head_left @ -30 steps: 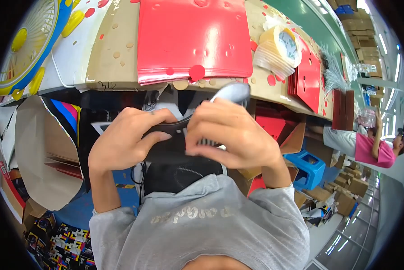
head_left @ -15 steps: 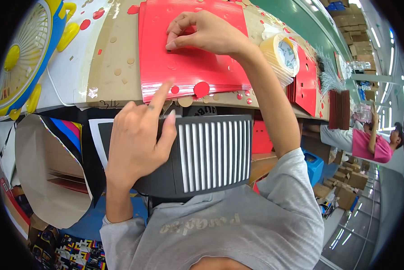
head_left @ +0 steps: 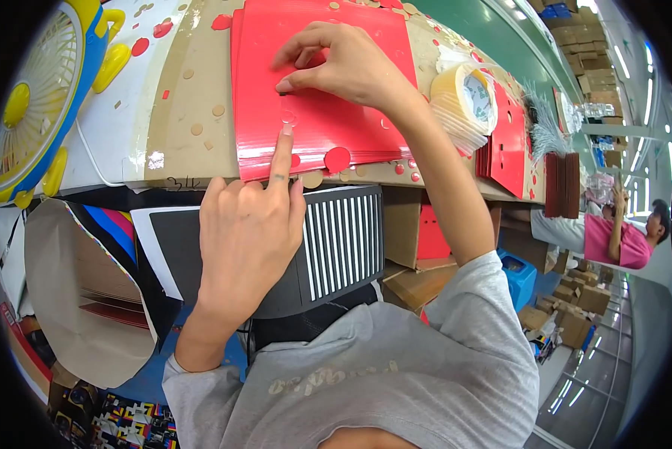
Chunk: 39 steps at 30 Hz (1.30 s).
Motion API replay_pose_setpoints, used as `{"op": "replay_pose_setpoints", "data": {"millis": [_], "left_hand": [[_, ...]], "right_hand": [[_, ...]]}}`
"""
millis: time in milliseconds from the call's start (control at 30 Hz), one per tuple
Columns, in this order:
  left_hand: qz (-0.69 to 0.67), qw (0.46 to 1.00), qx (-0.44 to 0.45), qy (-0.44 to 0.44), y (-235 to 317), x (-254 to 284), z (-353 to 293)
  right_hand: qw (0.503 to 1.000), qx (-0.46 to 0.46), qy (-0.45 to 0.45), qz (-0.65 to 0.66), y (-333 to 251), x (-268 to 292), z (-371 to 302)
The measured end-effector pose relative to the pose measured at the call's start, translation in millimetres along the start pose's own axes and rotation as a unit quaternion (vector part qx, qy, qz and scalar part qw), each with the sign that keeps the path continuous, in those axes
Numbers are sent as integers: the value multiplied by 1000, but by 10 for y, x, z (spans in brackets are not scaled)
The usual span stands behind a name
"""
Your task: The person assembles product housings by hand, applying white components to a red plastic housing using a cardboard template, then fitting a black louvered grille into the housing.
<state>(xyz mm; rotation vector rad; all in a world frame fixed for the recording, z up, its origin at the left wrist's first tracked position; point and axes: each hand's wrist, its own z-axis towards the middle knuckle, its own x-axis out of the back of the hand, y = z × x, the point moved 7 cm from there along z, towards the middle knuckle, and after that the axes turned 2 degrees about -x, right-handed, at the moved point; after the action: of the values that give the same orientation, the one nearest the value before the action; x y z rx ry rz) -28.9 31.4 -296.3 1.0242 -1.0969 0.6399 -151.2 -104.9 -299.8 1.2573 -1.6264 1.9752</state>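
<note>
A stack of glossy red sheets (head_left: pixel 336 75) lies on the bench in front of me. My left hand (head_left: pixel 246 232) reaches over its near edge, index finger stretched out and other fingers bent, holding nothing. That fingertip touches the sheet at a small cut circle (head_left: pixel 289 117). My right hand (head_left: pixel 343 63) is on the top sheet, its fingers bent and slightly apart from the thumb. By the thumb tip shows a small dark spot, a hole or a bit of something, I cannot tell which. A loose red disc (head_left: pixel 337 159) lies at the stack's near edge.
A tape roll (head_left: pixel 474 99) and more red sheets with holes (head_left: pixel 509 142) stand to the right. On the left is a blue and yellow fan (head_left: pixel 22 105). Red and brown punched bits (head_left: pixel 218 110) litter the cardboard. A dark striped box (head_left: pixel 336 243) stands below the bench edge.
My left hand has moved forward and right, its index fingertip now on the sheet. My right hand stays near the same place; its fingers have parted a little from the thumb.
</note>
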Motion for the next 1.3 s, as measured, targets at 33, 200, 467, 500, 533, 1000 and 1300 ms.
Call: {"op": "replay_pose_setpoints", "data": {"millis": [33, 200, 467, 500, 533, 1000, 1300], "left_hand": [[16, 1000, -10, -1, 12, -11, 32], [52, 997, -57, 31, 127, -48, 33], [68, 995, -69, 39, 136, -103, 34], [66, 994, -71, 49, 124, -108, 27], [68, 994, -74, 53, 127, -110, 23], [78, 993, -66, 57, 197, -78, -11], [110, 990, -65, 58, 290, -53, -13]], "right_hand": [[999, 2, 42, -8, 7, 55, -7], [954, 70, 249, -154, 375, 537, 106], [983, -78, 139, -90, 857, 669, 286], [982, -66, 157, -81, 882, 728, 349], [981, -64, 162, -83, 838, 790, 344], [960, 21, 277, -27, 129, 1222, 155], [932, 81, 348, -59, -213, 1414, -106]]}}
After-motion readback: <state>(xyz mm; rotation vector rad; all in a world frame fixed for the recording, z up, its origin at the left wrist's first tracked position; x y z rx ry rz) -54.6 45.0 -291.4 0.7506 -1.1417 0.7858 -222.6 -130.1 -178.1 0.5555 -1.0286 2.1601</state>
